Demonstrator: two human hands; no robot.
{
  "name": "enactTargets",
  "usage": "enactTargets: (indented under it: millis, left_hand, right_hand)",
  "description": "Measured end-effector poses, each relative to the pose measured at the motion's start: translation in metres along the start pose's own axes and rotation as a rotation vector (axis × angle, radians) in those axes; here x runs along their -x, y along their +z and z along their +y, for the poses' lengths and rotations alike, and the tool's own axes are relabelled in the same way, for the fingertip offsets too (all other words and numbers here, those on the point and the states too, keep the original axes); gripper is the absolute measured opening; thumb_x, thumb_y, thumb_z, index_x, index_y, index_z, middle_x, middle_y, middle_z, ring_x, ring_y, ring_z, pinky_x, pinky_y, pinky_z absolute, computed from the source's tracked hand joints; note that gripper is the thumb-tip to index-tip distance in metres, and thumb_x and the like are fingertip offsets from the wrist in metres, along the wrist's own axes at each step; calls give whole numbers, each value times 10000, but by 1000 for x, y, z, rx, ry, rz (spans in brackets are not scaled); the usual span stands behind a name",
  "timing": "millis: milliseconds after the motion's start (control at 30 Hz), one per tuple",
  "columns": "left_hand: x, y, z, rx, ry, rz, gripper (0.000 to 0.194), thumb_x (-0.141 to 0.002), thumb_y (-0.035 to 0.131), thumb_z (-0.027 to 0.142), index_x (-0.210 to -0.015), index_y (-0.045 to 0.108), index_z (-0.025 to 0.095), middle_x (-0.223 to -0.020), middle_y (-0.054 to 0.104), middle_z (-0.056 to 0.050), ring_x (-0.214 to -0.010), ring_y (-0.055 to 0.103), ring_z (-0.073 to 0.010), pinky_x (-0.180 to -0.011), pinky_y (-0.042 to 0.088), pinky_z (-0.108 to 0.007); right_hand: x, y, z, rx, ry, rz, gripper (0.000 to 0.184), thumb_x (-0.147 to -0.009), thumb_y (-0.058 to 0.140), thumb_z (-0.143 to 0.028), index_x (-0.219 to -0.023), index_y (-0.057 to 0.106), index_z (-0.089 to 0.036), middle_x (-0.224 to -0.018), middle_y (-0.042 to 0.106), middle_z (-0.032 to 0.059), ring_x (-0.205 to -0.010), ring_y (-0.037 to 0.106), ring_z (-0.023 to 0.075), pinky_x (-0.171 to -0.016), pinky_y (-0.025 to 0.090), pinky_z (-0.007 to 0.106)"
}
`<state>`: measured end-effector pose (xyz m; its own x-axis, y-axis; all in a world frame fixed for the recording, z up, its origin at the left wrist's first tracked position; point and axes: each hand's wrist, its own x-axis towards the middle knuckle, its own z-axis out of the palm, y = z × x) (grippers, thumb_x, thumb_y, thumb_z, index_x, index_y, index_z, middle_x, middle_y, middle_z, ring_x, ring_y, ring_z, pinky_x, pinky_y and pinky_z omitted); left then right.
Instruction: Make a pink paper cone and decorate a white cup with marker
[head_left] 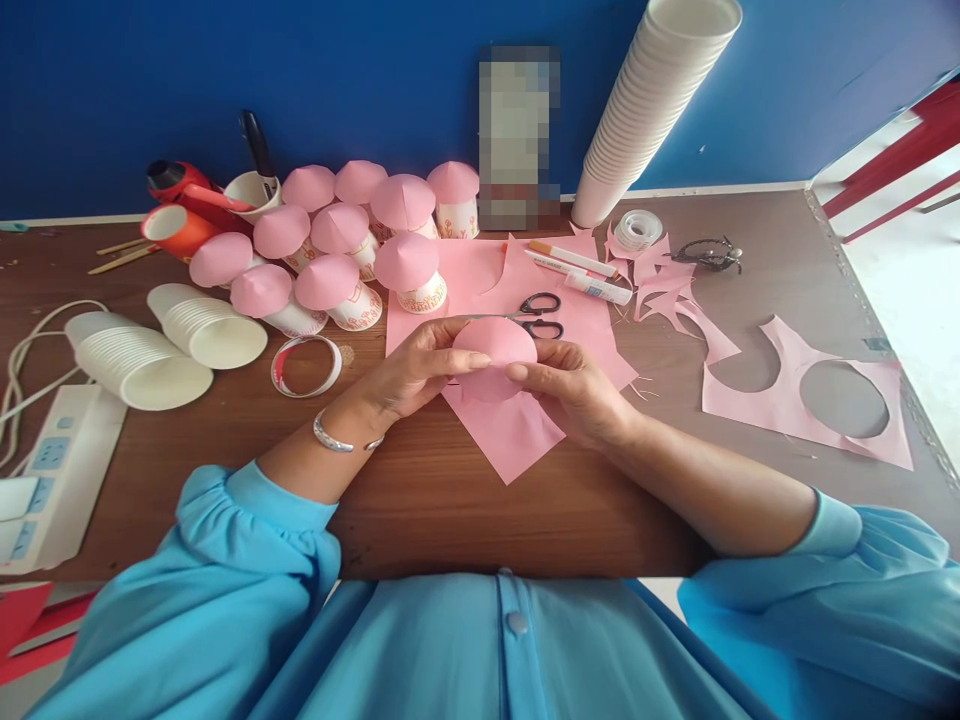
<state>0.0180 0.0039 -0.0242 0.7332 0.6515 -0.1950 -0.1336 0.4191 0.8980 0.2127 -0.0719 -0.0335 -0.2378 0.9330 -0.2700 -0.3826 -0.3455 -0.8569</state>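
A round piece of pink paper (495, 345) is held over the table between my two hands. On its left edge my left hand (431, 365) is closed, thumb on top. My right hand (574, 385) pinches the right edge, with the thumb near the middle. Under and behind the piece lie pink paper sheets (510, 445). Black-handled scissors (541, 303) rest there, their blades partly hidden behind the paper circle. Beyond my left hand stand several white paper cups with pink paper cone tops (409, 262), their sides marked with red and orange drawings.
Stacked white cups (161, 365) lie at left beside a tape ring (306, 367) and a power strip (75, 470). A tall cup stack (652, 110) leans against the blue wall. Pens (574, 262), clear tape (637, 230) and pink paper scraps (780, 400) are on the right.
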Motion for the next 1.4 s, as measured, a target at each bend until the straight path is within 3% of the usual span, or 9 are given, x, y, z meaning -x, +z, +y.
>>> enactTargets:
  millis: [267,567,700,867,1133,1400]
  left_hand:
    - [0,-7,-1,36,24,13,332,-761,829,378,-1042,827,201,-962,820,-76,-1006,747,-294,-835,587,-375]
    - [1,-8,-3,60,2,38,288,-750,843,367,-980,815,195,-916,801,-65,-960,747,-270,-800,590,-350]
    - [0,-8,-3,64,13,52,274,-747,846,359,-956,812,185,-912,800,-66,-945,739,-266,-837,579,-373]
    - [0,-10,-3,64,32,101,311,-724,880,396,-941,813,183,-899,798,-44,-887,705,-233,-809,543,-345]
    - [-1,-6,-3,38,10,37,303,-753,844,393,-980,820,193,-924,808,-67,-936,741,-253,-828,579,-350]
    - [1,1,1,-26,62,66,361,-695,935,359,-986,806,189,-977,803,-57,-887,715,-195,-758,557,-273]
  right_hand:
    - [-3,-1,-8,-94,-59,80,360,-718,945,-500,-719,735,-207,-712,654,-22,-695,581,121,-716,490,273]
    - [-3,-3,-3,17,-106,144,362,-712,948,-505,-694,723,-221,-705,658,-20,-698,563,131,-719,485,293]
    - [-4,-6,-1,35,-134,128,354,-778,902,-540,-722,747,-227,-740,679,-6,-729,585,144,-745,501,305]
    - [-5,-5,0,-26,-147,97,470,-867,762,-691,-835,782,-223,-812,701,26,-772,628,167,-739,516,314]
    - [-4,-1,-1,2,-101,97,352,-710,953,-502,-785,761,-217,-765,692,-16,-713,580,125,-725,493,281]
    - [-4,-1,-1,130,-155,187,384,-679,959,-512,-741,741,-202,-737,693,-4,-704,577,140,-669,464,290]
